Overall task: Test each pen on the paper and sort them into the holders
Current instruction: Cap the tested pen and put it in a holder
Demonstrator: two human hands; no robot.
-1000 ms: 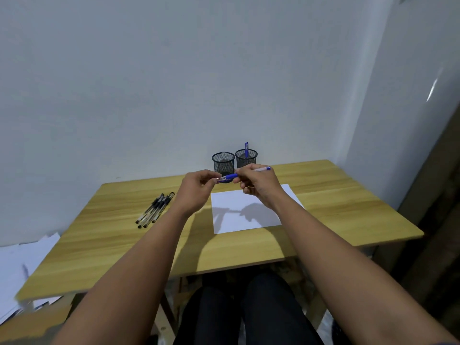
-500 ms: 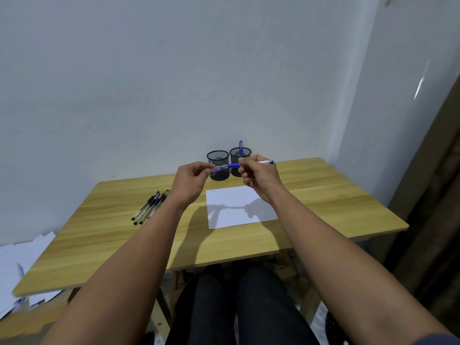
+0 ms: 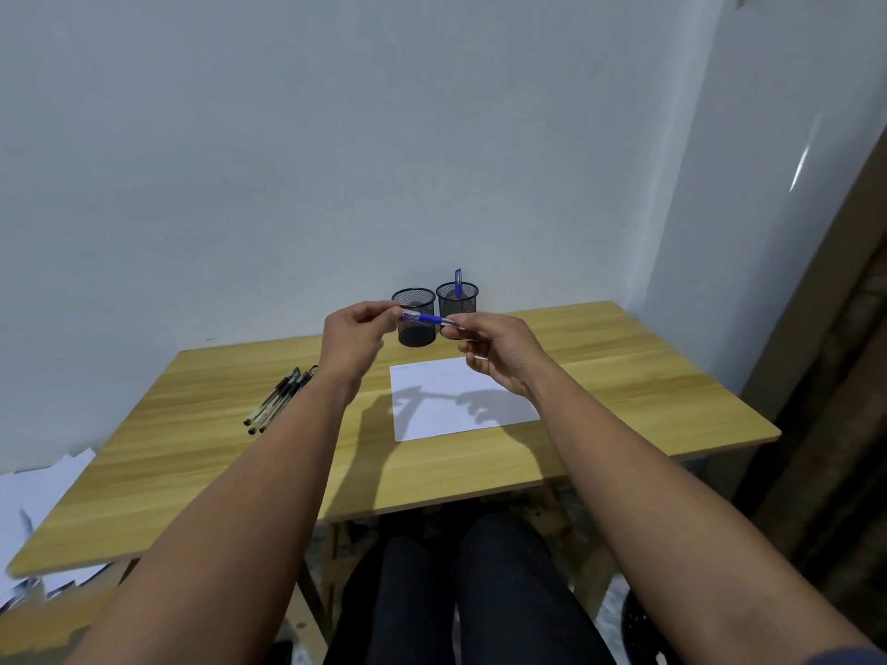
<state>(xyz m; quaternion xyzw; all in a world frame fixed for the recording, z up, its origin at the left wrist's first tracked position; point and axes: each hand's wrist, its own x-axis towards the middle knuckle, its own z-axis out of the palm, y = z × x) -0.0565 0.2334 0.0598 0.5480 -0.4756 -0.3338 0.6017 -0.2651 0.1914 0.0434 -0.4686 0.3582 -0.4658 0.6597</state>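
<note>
Blue pen [image 3: 425,318] held level in the air above the tabletop [image 3: 201,439], in front of the two mesh holders, roughly over the far edge of the paper [image 3: 456,400]. Left hand [image 3: 357,336] pinches the capped end between thumb and fingertips; right hand [image 3: 499,350] has its fingers curled round the other end. A second ago the pen's pale tail showed past the right hand; now that hand covers it, and the hands sit a little further apart along the barrel. Left holder [image 3: 415,316] stands behind the pen, contents not clear; right holder [image 3: 457,300] just beside it, touching or nearly so, with one blue pen [image 3: 458,282] upright in it. Both holders at the far edge against the wall [image 3: 336,136]. Black pens [image 3: 281,400], a small cluster, lie slanted on the left part of the tabletop, well apart from the paper. Bare wood between pens and paper, along the near edge and right of the paper. Loose sheets [image 3: 33,496] lie below the left edge.
</note>
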